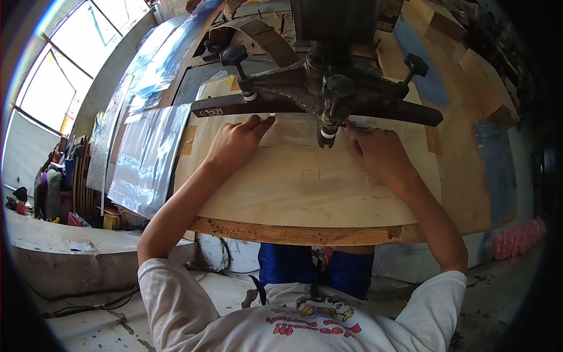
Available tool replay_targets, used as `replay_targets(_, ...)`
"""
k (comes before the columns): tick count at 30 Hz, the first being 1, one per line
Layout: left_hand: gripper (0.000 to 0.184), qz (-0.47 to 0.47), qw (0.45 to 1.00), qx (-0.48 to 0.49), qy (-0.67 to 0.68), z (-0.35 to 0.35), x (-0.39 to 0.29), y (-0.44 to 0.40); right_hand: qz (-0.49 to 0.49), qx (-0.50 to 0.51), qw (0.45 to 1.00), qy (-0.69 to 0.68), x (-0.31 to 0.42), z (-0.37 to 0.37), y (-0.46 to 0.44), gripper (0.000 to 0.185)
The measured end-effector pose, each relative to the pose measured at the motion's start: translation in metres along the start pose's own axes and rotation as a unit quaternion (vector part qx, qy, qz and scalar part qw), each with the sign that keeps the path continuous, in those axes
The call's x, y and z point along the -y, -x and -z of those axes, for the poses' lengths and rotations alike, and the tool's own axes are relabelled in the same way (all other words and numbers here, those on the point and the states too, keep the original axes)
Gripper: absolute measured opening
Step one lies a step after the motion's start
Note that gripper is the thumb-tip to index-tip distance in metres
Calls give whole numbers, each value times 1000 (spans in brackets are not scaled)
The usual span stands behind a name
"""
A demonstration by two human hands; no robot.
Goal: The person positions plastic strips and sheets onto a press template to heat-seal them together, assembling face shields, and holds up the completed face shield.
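Observation:
A thin clear plastic sheet [296, 134] lies on the pale work board [293, 199], just in front of and partly beneath a dark metal press bar [270, 104]. My left hand [237, 142] is closed, thumb and forefinger pressed together at the sheet's left end, close to the bar. At the other end my right hand [381, 154] is also closed, its fingertips in shadow beside the central metal bracket [326, 138]. The bar hangs from a heavy machine head [334, 29] with black adjusting knobs [234, 56]. Faint pencil-like marks show on the board.
A stack of clear plastic sheets [146, 158] lies on the left side of the table. Cardboard boxes [487, 82] and bluish sheets [495, 152] are at right. The wooden table edge [305, 233] is close to my body. A pink bundle [519, 237] sits low at right.

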State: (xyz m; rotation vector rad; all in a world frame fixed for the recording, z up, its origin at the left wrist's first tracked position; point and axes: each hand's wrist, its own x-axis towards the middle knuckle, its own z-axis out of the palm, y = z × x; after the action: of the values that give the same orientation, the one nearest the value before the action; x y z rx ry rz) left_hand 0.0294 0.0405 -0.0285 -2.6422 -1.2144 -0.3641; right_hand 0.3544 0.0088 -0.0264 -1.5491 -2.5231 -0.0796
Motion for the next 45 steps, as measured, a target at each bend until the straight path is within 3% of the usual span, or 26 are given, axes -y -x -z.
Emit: replay_targets(45, 43, 5, 1000, 8, 2, -1, 1, 0, 3, 9, 1000, 12, 1, 2, -1, 50)
